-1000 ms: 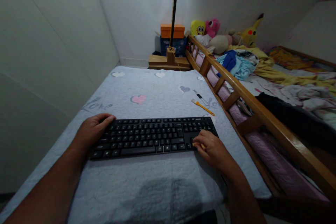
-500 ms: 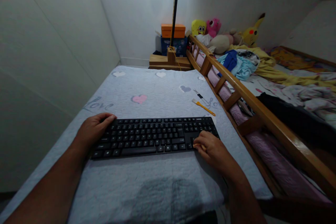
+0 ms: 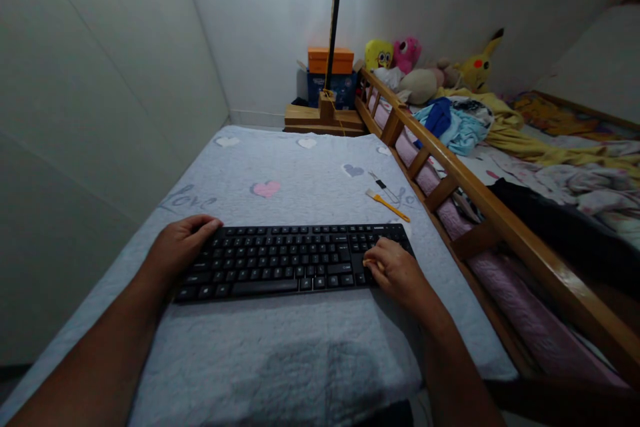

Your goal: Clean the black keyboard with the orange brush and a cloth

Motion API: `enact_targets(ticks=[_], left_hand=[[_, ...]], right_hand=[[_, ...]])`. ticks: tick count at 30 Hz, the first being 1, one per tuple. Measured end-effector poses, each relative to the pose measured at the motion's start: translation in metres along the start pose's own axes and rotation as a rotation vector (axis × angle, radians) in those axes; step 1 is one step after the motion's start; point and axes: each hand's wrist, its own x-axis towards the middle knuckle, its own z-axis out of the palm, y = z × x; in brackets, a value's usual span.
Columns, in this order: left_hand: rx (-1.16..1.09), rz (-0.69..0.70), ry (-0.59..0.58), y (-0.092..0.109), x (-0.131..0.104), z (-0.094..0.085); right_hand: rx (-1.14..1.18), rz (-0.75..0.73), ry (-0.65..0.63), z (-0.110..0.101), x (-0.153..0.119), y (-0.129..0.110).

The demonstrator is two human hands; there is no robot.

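Note:
A black keyboard (image 3: pixel 280 260) lies lengthwise across the cloth-covered surface in front of me. At its left end, my left hand (image 3: pixel 183 240) grips the upper corner, thumb along the edge. My right hand (image 3: pixel 397 270) is closed over the number-pad side of the keys. Pinched in its fingers is a small, soft-looking yellowish-orange piece (image 3: pixel 373 263), mostly hidden, so its kind is unclear. Beyond the keyboard's right end rests a brush (image 3: pixel 389 205) with a yellow handle and pale bristles. Just behind the brush is a thin metal tool (image 3: pixel 381 184) with a dark grip.
A pale blue cloth (image 3: pixel 220 340) with heart prints covers the surface. Along the right runs a wooden bed rail (image 3: pixel 450 167), with clothes (image 3: pixel 463 127) and plush toys beyond. A dark pole on a wooden base (image 3: pixel 325 121) stands at the far end, before an orange box (image 3: pixel 330 60).
My right hand has moved slightly up and left over the number-pad side, still pinching the yellowish-orange piece. My left hand and the keyboard stay where they were.

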Motion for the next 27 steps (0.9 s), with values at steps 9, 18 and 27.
enact_targets(ticks=[9, 18, 27], left_hand=[[0.033, 0.017, -0.008, -0.004, 0.003, 0.000], [0.021, 0.014, 0.003, -0.001, 0.001, 0.001], [0.014, 0.004, -0.006, -0.006, 0.003, 0.002]], right_hand=[[0.050, 0.004, -0.033, -0.009, -0.005, -0.002], [0.029, 0.014, -0.066, -0.005, -0.004, 0.000], [0.068, 0.009, -0.067, -0.010, -0.014, -0.001]])
